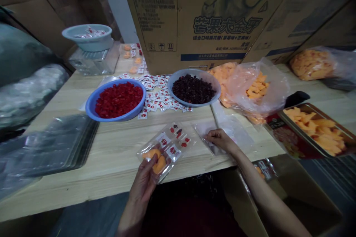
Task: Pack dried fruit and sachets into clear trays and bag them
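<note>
a clear plastic packet (pixel 164 152) lies tilted at the front of a pale wooden table (pixel 83 192), held by the left hand (pixel 143 183). its fingers (pixel 152 166) are curled closely around the near end, against two orange dried fruit pieces (pixel 160 164) inside. red-and-white sachets (pixel 174 148) fill the far end of the packet. just right of the packet, the right hand (pixel 219 140) lies nearly flat, fingers together, with its fingertips on a small clear bag (pixel 208 137); whether they grip it, i cannot tell.

beyond the packet, a blue bowl (pixel 86 105) holds diced red fruit (pixel 118 100), and to its right a grey bowl (pixel 219 89) holds dark dried berries (pixel 193 89). loose sachets (pixel 158 96) are strewn around both. farther right of the packet, a metal tray (pixel 303 109) carries orange pieces (pixel 314 129), beside a clear bag of the same fruit (pixel 257 85). left of the packet is a stack of clear plastic trays (pixel 55 144).

if the packet tips further, the loose pieces could slide about or fall out. a stray sleeve could also knock the scattered sachets off the table.

far beyond the packet, a cardboard carton (pixel 191 26) shows large chinese characters that seem to begin "mango", with a smaller line naming strawberry and mango flavours. the sachet print is too small to read.
</note>
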`<state>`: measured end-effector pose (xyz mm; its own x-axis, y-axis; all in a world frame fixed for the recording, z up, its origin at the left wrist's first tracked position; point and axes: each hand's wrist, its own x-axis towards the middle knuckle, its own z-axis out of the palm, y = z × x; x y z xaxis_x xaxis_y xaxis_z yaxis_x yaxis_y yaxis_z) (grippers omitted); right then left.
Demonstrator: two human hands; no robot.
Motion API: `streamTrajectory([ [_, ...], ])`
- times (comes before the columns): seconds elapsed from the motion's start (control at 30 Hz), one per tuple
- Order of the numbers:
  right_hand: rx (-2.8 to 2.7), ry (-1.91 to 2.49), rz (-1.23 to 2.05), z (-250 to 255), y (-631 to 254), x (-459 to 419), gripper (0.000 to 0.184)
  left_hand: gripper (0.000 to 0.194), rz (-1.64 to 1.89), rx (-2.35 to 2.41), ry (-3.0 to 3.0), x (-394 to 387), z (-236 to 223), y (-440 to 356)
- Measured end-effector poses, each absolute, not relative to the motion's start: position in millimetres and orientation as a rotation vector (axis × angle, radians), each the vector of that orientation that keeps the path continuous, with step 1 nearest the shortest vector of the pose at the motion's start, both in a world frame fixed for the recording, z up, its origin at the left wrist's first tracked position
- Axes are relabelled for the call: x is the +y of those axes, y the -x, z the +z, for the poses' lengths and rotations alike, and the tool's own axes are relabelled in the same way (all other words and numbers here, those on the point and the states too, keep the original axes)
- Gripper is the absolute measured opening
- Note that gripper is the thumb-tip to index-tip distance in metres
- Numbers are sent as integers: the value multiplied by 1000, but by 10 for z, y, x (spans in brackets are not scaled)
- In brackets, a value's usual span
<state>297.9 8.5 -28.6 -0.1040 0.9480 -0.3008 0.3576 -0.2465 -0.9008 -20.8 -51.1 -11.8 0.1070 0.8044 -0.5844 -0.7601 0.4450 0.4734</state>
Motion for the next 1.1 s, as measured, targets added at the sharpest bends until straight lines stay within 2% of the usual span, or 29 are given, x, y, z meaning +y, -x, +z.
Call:
streamTrajectory([
  [0.23, -1351, 1562, 1378, -403, -2960, 19, 36, 44, 1158, 878, -50, -449, -104, 106],
  [0.53, -1299, 1509, 1500, -352, -3057, -51, 45, 41, 1180, 929, -47, -571, -124, 162],
  [0.77, -1198, 1407, 1311, -372, -2983, -73, 37, 45, 1150, 894, -178, -504, -47, -146],
  [0.93, -1107, 1426, 1359, -449, -2977, -89, 31, 39, 1101, 898, -247, -421, -214, -379],
  [1.1, -1026, 1451, 1236, -474, -3037, -125, 27, 41, 1080, 965, -264, -504, -312, -361],
])
